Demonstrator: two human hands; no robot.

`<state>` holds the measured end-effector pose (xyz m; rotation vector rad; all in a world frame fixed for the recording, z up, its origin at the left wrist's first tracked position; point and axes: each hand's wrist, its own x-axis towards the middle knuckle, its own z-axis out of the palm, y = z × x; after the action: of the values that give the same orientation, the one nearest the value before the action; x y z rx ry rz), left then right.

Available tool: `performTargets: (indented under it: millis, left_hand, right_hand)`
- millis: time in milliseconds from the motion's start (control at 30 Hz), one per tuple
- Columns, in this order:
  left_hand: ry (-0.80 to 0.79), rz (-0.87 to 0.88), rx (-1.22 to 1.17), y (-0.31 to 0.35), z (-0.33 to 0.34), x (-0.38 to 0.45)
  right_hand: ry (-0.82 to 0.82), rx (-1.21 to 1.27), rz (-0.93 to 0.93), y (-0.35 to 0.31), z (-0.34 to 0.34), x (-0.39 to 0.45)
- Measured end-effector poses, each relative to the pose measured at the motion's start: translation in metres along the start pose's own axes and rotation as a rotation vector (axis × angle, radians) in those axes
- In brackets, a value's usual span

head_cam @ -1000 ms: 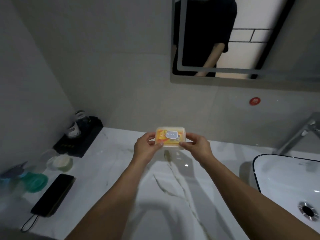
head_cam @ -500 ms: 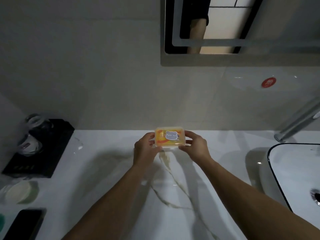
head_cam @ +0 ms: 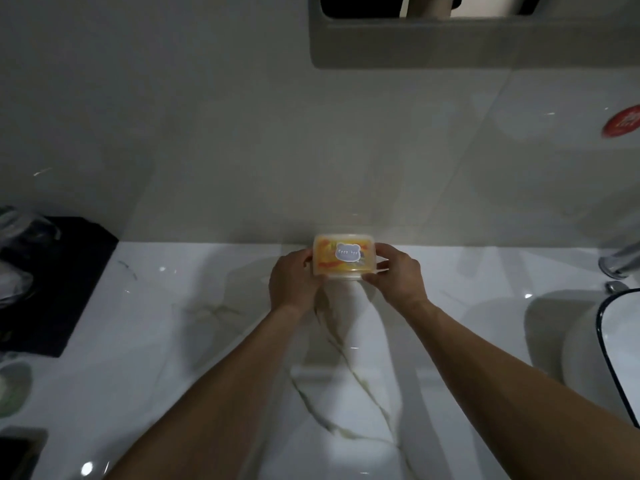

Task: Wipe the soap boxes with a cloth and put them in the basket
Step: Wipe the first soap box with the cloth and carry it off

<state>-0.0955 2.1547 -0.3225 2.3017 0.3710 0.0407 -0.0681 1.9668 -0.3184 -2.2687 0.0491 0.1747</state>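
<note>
— Where's the box?
— Translucent orange rectangular plastic soap box, held above the white marble counter near the wall.
— Grip?
— Left hand and right hand curl round its ends; possibly just touching down.

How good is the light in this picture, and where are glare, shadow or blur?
Head view: dim overall; small glare spots on the counter; the arms cast soft shadows below the soap box; its label is too blurred to read; left-edge objects are smeared; the wide lens bends the sink rim.
</note>
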Motion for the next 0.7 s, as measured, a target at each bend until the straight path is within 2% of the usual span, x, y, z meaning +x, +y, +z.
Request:
performTargets:
  millis: [167, 467, 700]
  left_hand:
    - [0.017, 0.044, 0.126, -0.001, 0.008, 0.011]
    - [-0.054, 0.056, 0.253, -0.009, 0.016, 0.014]
    - [-0.019, 0.116, 0.285, -0.011, 0.020, 0.014]
  right_hand:
    - [-0.003, 0.007, 0.005, 0.007, 0.002, 0.010]
    - [-0.031, -0.018, 0.020, 0.013, 0.006, 0.008]
    - [-0.014, -0.139, -0.005, 0.015, 0.007, 0.007]
